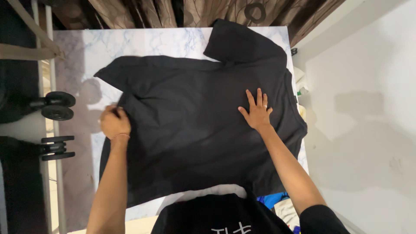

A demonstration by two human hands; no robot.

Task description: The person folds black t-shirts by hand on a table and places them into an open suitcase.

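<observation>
Crosswise, black T-shirt (190,125), collar rightward.

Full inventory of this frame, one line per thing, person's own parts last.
T-shirt: 1, black, spread flat across the table, one sleeve toward the top right, one toward the top left.
Table: 1, white marble-pattern top, under the T-shirt.
Curtain: 1, brown patterned, beyond the far table edge.
Dumbbells: 2, black, on the floor left of the table.
Metal frame: 1, grey, far left.
Wall: 1, white, right side.
Colourful cloth: 1 bundle, blue and white, at the near right table edge.
Left hand: 1, fingers closed on the T-shirt's left edge.
Right hand: 1, fingers spread, pressed flat on the T-shirt.
</observation>
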